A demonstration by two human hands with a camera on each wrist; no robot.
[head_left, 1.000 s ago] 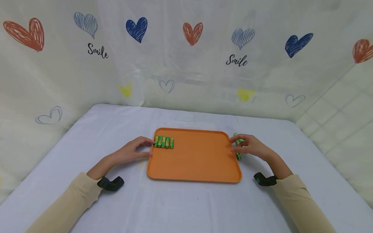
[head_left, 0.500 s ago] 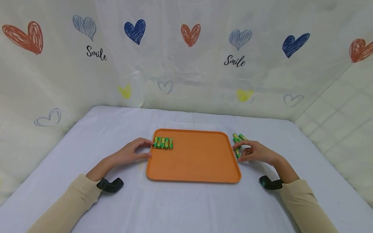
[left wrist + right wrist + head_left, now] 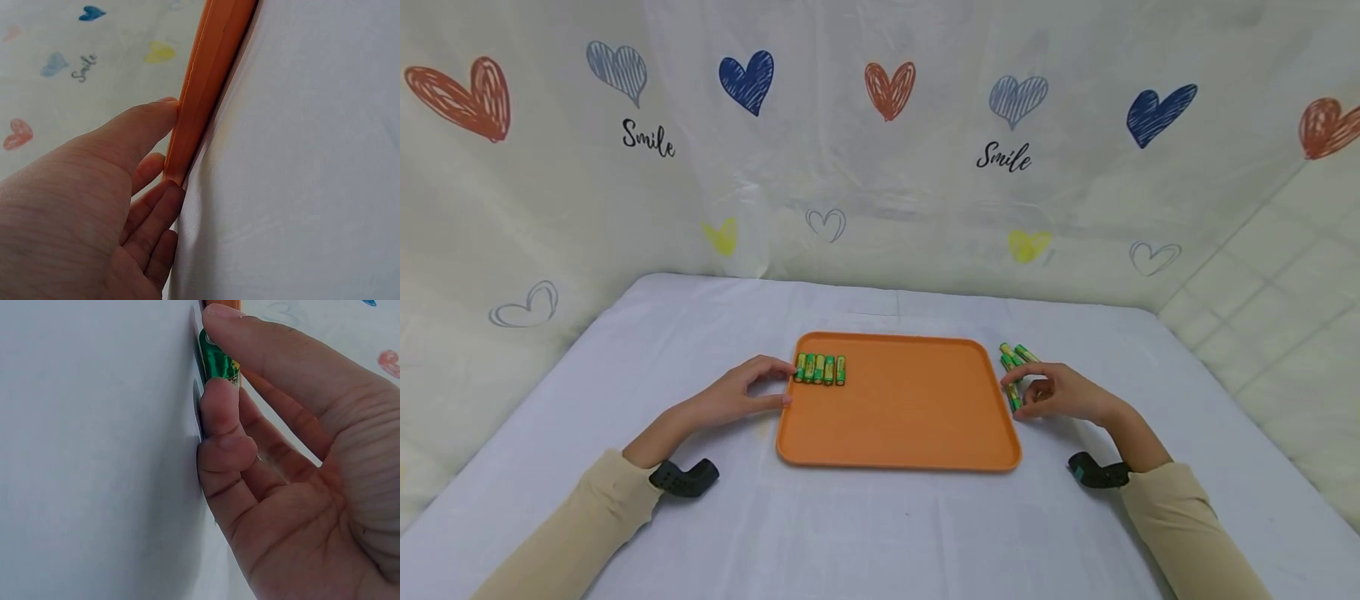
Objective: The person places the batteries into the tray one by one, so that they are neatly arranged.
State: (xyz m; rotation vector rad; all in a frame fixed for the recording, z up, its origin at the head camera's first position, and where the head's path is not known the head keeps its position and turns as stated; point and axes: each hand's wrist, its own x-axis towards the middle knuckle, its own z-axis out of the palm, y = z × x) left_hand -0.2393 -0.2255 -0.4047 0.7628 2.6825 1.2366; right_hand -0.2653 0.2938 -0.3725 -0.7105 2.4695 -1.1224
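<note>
R hand, at approx 3 o'clock of the tray: thumb & index bent round one battery, w/ the fingertips at its ends, looks pinched; how firmly, can't tell. Battery lies just beside the tray's R edge. Rest of the pile is at approx 2 o'clock, outside the tray on the surface; exact count unclear, fingers hide part.

L hand, 9 o'clock: thumb & fingers spread, tips against the tray's L rim, prob. steadying it; no battery held. Row of 5 batteries stands side by side inside the tray, approx 10 o'clock, L end next to the index.

Step in hand, I'd say: picking up the next battery for the row. Next move prob. calls for a firm fingertip pinch, a lift over the rim, then setting it down parallel at the row's R end w/o knocking the others.

Writing: "Smile" twice on the backdrop, approx 11 & 1 o'clock, black script. Battery labels grn/yel, too small to read; brand n/a.
</note>
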